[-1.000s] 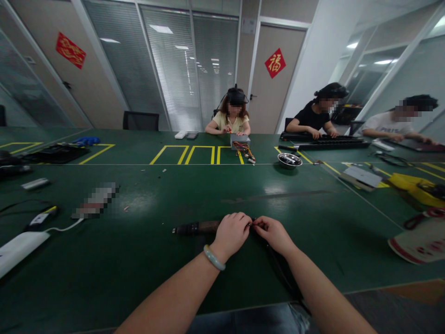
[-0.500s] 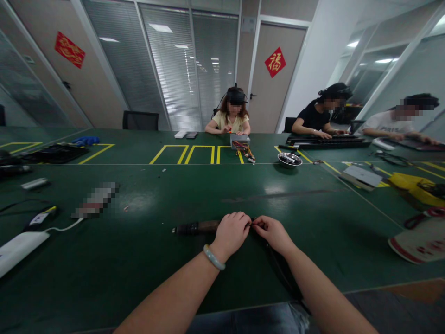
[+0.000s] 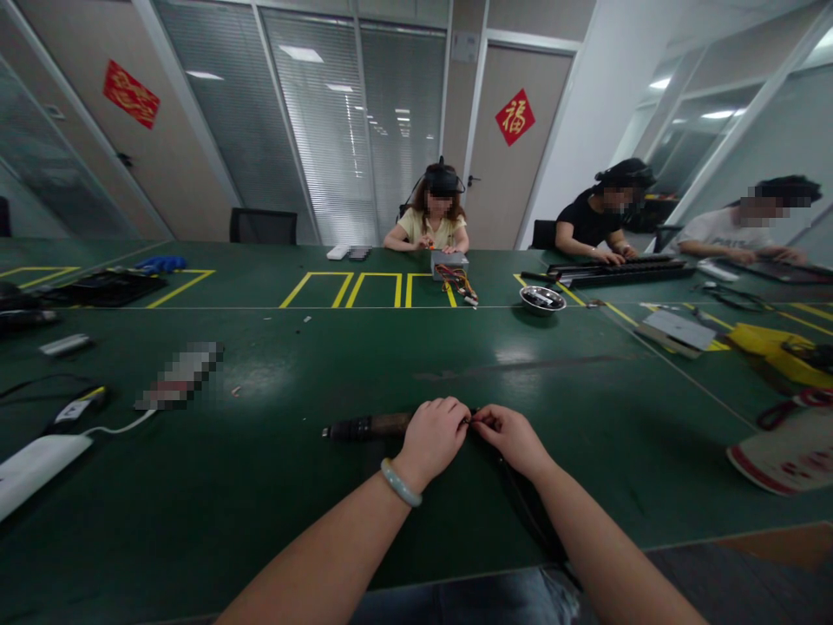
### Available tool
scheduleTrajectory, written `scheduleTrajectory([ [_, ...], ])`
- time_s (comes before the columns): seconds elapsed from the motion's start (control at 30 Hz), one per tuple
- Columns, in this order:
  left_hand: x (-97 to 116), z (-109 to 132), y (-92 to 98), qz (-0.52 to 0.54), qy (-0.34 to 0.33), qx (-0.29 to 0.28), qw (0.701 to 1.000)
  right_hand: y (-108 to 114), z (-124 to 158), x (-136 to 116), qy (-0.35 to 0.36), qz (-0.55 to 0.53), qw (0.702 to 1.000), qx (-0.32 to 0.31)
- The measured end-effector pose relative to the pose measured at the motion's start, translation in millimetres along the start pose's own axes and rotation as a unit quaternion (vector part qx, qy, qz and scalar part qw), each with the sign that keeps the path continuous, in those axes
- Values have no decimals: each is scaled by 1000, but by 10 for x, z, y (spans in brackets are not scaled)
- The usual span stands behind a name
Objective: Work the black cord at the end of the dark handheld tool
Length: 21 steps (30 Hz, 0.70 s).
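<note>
A corded electric screwdriver point(image 3: 383, 424) with a brown body and black nose lies level on the green table, its metal tip pointing left. My left hand point(image 3: 437, 436) is closed over its rear part, which it mostly covers. My right hand point(image 3: 511, 437) touches its fingertips together just right of the left fingers, by the tool's tail end. Something small and dark shows at that pinch, too hidden to name. A black cord point(image 3: 530, 510) runs from there down beside my right forearm to the table's front edge.
To the left lie a white power strip point(image 3: 45, 469) and a blurred-out flat object point(image 3: 182, 375). A metal bowl of small parts point(image 3: 542, 299) stands beyond my hands. At right is a cream container point(image 3: 784, 444) with a red rim. Three people sit across the table.
My hands and the screwdriver hold nearly the same pose. Across the table, the person in black has moved their hands to the right along long black parts, which have shifted slightly.
</note>
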<state>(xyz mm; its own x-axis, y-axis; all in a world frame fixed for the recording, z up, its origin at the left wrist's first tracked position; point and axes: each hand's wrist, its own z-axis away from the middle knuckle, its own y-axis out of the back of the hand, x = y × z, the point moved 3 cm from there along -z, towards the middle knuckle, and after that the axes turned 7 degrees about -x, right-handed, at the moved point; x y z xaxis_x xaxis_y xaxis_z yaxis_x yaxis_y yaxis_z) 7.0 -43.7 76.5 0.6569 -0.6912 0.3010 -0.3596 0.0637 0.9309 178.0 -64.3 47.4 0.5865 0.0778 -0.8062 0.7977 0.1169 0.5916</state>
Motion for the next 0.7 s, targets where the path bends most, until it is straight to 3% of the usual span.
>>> scheduleTrajectory([
  [0.7, 12, 1, -17, -2, -1, 1, 1000, -20, -17, 77, 4, 9, 1000, 2],
])
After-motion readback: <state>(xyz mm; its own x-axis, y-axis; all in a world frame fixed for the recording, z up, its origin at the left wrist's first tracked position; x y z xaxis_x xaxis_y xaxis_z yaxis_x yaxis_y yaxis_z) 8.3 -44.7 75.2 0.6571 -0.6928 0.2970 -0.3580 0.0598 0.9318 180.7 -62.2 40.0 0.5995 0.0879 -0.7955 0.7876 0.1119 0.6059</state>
